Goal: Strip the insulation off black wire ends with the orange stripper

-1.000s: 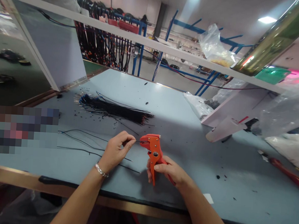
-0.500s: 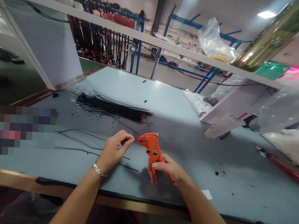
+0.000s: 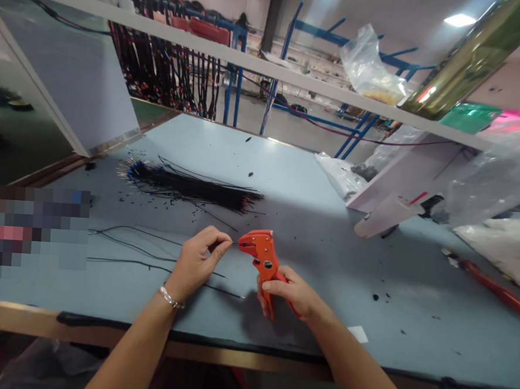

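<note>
My left hand [image 3: 198, 260] pinches the end of a thin black wire [image 3: 220, 272] between thumb and fingertips, right at the jaws of an orange wire stripper [image 3: 262, 258]. My right hand [image 3: 291, 293] is wrapped round the stripper's handles and holds it upright just above the blue-grey table [image 3: 310, 233]. A silver bracelet sits on my left wrist. Further back on the table lies a bundle of black wires [image 3: 190, 187] with bared ends fanned out at its left.
A few loose black wires [image 3: 125, 245] trail to the left of my left hand. Bits of black insulation are scattered on the table. Plastic bags [image 3: 340, 176] and a white bracket [image 3: 396, 191] stand at the right; a red tool [image 3: 496, 289] lies far right. A shelf runs overhead.
Both hands have kept their hold and stay together; the view has drifted slightly, so everything sits a little lower-left to upper in frame. No clear change in grip.
</note>
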A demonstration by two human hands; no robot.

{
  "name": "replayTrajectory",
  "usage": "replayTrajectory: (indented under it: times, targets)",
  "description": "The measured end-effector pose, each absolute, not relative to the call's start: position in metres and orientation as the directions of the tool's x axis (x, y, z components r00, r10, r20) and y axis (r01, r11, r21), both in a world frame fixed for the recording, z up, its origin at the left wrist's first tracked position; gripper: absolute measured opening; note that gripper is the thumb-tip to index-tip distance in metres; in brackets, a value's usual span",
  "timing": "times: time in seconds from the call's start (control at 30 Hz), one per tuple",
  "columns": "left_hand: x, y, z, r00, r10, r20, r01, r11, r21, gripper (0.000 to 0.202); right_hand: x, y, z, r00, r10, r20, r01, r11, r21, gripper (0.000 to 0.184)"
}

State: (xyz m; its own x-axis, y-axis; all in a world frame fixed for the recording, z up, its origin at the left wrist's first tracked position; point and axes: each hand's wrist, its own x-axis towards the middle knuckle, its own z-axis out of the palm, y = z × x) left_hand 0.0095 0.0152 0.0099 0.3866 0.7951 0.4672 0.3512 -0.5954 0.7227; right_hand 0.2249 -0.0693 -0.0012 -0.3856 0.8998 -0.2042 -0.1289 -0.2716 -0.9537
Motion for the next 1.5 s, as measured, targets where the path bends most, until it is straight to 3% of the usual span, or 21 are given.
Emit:
replayTrajectory:
  times: [0.63,0.97,1.5]
  targets:
    - [0.017,0.021,-0.002,0.385,0.824,0.416,0.427,-0.558,0.712,0.018,0.224,-0.066,-0.001,-0.274,0.88,-0.387,-0.132,-0.433,-0.892,0.031]
    - [0.02,0.024,-0.005,0.366,0.819,0.442,0.443,-0.571,0.691,0.017,0.223,-0.059,-0.006,-0.176,0.895,-0.409,-0.196,-0.439,-0.877,0.035]
    - [0.014,0.027,-0.01,0.278,0.86,0.427,0.475,-0.51,0.717,0.019,0.237,-0.061,-0.008,-0.379,0.852,-0.362,-0.29,-0.481,-0.827,0.029]
